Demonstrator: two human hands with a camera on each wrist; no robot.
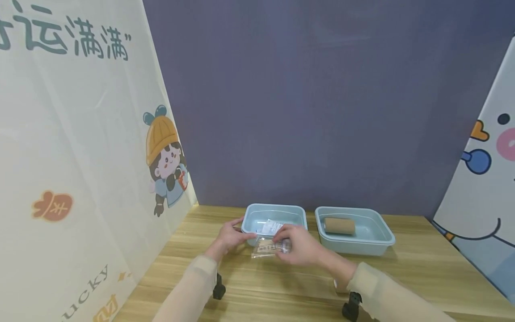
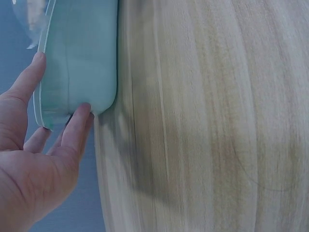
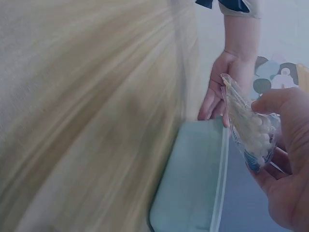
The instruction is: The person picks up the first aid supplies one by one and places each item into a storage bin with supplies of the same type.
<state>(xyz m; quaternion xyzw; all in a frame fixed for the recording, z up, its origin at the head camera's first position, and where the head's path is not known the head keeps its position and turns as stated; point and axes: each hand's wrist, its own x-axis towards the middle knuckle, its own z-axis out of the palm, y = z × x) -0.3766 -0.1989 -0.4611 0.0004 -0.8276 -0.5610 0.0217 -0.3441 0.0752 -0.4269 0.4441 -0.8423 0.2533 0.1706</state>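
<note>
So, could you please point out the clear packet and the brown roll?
Clear packet (image 3: 248, 126), right wrist view: middle of its visible side.
Brown roll (image 1: 339, 226), head view: middle of its curved side.

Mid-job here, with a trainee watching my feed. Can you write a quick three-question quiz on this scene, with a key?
1. What does the right hand hold?
2. True or false: the brown roll lies inside the right tray.
3. The left hand touches: (a) the brown roll; (b) the left tray; (c) the right tray.

Key:
1. A clear packet of what look like cotton swabs.
2. True.
3. b.
</note>
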